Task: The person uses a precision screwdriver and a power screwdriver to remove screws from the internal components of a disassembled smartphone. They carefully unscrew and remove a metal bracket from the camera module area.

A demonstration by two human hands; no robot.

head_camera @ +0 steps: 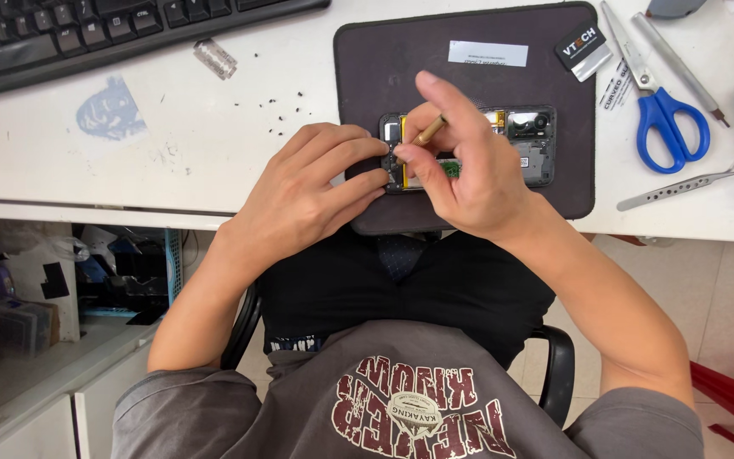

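- An opened phone (527,144), back cover off, was seen lying flat on a dark mat (469,85) at the twelve o'clock side of the white desk (172,161).
- The left hand (299,200) was pressed on the phone's nine o'clock end, fingers together and flat, nothing clasped.
- The right hand (469,166) was pinched shut on a thin brass-coloured tool (431,130), tip down at the phone's inner parts.
- The phone was judged light, stiff and fragile, its bare boards easily scratched; it is best held by its outer edges.
- Blue scissors (660,115) and tweezers (681,185) were laid at three o'clock, a keyboard (61,34) at ten o'clock.
- No container with visible contents was seen on the desk; shelves below at eight o'clock were too dim to read.
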